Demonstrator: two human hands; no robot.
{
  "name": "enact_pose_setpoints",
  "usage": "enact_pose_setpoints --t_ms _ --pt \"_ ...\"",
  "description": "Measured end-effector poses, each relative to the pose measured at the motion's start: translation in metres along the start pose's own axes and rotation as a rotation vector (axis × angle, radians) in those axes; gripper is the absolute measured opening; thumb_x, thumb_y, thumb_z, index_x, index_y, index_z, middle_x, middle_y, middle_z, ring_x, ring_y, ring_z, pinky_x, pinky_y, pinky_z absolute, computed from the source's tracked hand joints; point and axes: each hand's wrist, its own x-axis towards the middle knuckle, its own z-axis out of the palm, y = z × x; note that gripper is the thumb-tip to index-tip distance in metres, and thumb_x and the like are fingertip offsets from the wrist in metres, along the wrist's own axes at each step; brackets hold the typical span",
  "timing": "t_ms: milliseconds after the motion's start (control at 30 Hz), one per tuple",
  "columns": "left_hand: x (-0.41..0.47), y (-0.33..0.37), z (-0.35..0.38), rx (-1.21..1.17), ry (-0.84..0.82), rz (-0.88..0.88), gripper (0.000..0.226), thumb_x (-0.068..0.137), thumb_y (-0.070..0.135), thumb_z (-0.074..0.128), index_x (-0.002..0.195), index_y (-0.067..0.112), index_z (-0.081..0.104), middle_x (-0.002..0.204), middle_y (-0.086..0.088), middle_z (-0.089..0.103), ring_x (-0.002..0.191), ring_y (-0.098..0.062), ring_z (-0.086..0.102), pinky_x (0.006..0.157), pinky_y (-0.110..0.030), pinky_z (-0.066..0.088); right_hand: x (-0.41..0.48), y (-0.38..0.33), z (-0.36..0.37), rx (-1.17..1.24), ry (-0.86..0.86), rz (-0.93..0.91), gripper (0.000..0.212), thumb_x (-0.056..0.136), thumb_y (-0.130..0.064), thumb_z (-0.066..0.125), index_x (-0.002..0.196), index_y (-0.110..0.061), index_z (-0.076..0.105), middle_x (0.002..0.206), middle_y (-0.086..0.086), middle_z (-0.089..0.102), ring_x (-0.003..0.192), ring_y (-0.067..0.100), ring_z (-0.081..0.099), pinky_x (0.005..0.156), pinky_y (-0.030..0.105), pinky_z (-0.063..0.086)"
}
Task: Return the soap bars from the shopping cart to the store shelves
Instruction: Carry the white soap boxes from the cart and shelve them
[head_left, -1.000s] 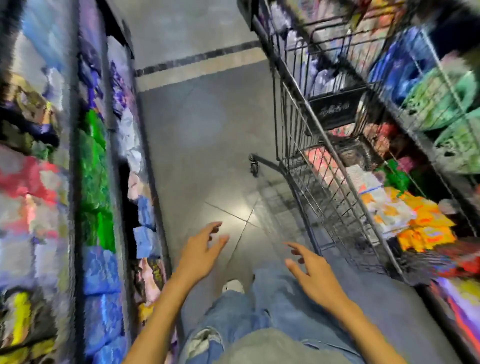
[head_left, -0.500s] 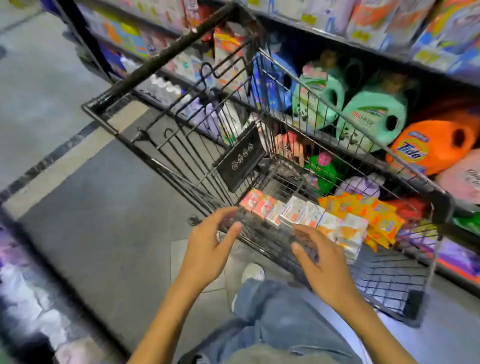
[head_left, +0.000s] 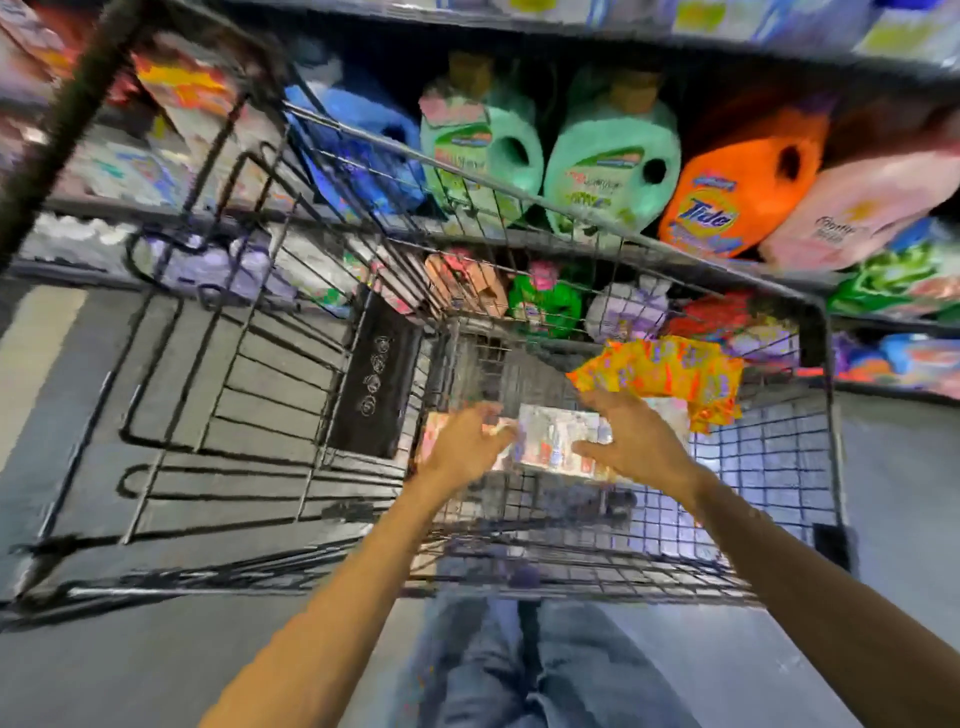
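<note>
My blue-jeaned legs (head_left: 519, 670) stand on the grey shop floor (head_left: 130, 675) at the near rim of a black wire shopping cart (head_left: 519, 574), and both bare forearms reach over that rim into the basket. My left hand (head_left: 462, 444) and right hand (head_left: 636, 441) flank a pale, glossy pack of boxed soap bars (head_left: 553, 439) lying low in the basket. The fingers (head_left: 493, 423) of each hand are half spread and curved toward the pack's ends, and the right thumb sits over its near edge. Through the blur I cannot tell whether either hand has hold of it. A pinkish pack (head_left: 431, 439) shows just left of my left hand, and crinkled orange-and-yellow packets (head_left: 660, 371) lie just beyond my right. Farther left, a black plastic seat flap (head_left: 371, 379) hangs inside the cart. Past the far rim, the store shelf (head_left: 789, 273) carries a blue detergent jug (head_left: 358, 150), two mint-green jugs (head_left: 478, 140) (head_left: 613, 161), an orange Tide jug (head_left: 743, 192) and a pale pink jug (head_left: 857, 208), side by side.
</note>
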Motion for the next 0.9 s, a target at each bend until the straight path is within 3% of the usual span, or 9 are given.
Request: enact_pose_setpoints --t_ms 133,200,300,367,433,533,633,800,900 --pt "0.049 -0.026 0.019 -0.002 -0.090 -0.137 0.042 0.090 0.030 0.061 0.122 0.003 0.056 0.121 -0.016 0.061 0.113 -0.029 0.057 0.095 -0.034 0.042 0.035 0.007 0.014 -0.143 -0.158 0.045 0.084 0.082 -0.050 0.065 0.147 -0.015 0.026 0.156 0.007 0.022 0.143 0.023 0.020 0.110 0.028 0.014" --pt "0.069 -0.040 0.030 0.006 -0.128 -0.193 0.040 0.090 0.027 0.061 0.122 0.003 0.057 0.121 -0.016 0.061 0.113 -0.029 0.057 0.095 -0.033 0.042 0.051 0.011 0.026 -0.180 -0.212 0.086 0.082 0.084 -0.052 0.061 0.146 -0.011 0.027 0.156 0.007 0.020 0.143 0.023 0.017 0.107 0.026 0.009" --pt "0.096 -0.058 0.050 -0.034 -0.227 -0.268 0.038 0.091 0.029 0.060 0.116 0.002 0.059 0.112 -0.014 0.062 0.106 -0.027 0.059 0.086 -0.031 0.048 0.069 0.020 0.046 -0.144 -0.123 0.112 0.085 0.075 -0.060 0.063 0.140 -0.009 0.042 0.153 0.012 0.028 0.143 0.026 0.019 0.109 0.030 0.013" --pt "0.110 -0.071 0.068 -0.116 -0.267 -0.304 0.047 0.085 0.045 0.062 0.107 0.004 0.060 0.104 -0.014 0.064 0.103 -0.029 0.061 0.085 -0.036 0.052 0.078 0.028 0.059 -0.149 -0.089 0.085 0.086 0.073 -0.052 0.072 0.141 -0.010 0.041 0.151 0.013 0.031 0.143 0.028 0.019 0.112 0.033 0.011" --pt "0.116 -0.077 0.081 -0.182 -0.282 -0.323 0.059 0.077 0.059 0.063 0.109 0.010 0.059 0.108 -0.009 0.063 0.107 -0.031 0.060 0.089 -0.038 0.049 0.086 0.037 0.066 -0.182 -0.100 0.095 0.086 0.071 -0.050 0.074 0.141 -0.013 0.040 0.150 0.012 0.034 0.140 0.028 0.026 0.110 0.037 0.021" --pt "0.123 -0.080 0.088 -0.183 -0.301 -0.337 0.050 0.089 0.040 0.061 0.124 0.006 0.053 0.111 -0.003 0.059 0.091 -0.017 0.055 0.074 -0.017 0.042 0.097 0.044 0.063 -0.193 -0.198 0.139 0.096 0.064 -0.061 0.073 0.141 -0.017 0.039 0.146 0.010 0.039 0.134 0.032 0.035 0.106 0.043 0.030" --pt "0.133 -0.086 0.091 -0.188 -0.233 -0.288 0.026 0.085 0.029 0.068 0.100 0.008 0.065 0.081 0.003 0.063 0.064 -0.004 0.052 0.059 -0.013 0.042 0.110 0.043 0.056 -0.187 -0.251 0.152 0.094 0.054 -0.064 0.076 0.132 -0.017 0.050 0.128 0.008 0.056 0.119 0.031 0.051 0.094 0.042 0.045" --pt "0.138 -0.095 0.077 -0.323 -0.193 -0.363 0.014 0.076 0.022 0.077 0.086 0.022 0.067 0.085 0.005 0.067 0.083 -0.015 0.063 0.081 -0.032 0.056 0.120 0.038 0.051 -0.138 -0.175 0.214 0.091 0.050 -0.063 0.077 0.126 -0.017 0.056 0.113 0.011 0.065 0.103 0.033 0.060 0.080 0.038 0.050" --pt "0.136 -0.095 0.067 -0.410 -0.206 -0.386 0.019 0.077 0.018 0.076 0.094 0.015 0.068 0.090 0.002 0.068 0.085 -0.016 0.064 0.074 -0.028 0.056 0.116 0.036 0.054 -0.020 -0.113 0.215 0.082 0.056 -0.050 0.084 0.125 -0.015 0.056 0.116 0.010 0.064 0.106 0.030 0.058 0.079 0.034 0.047"
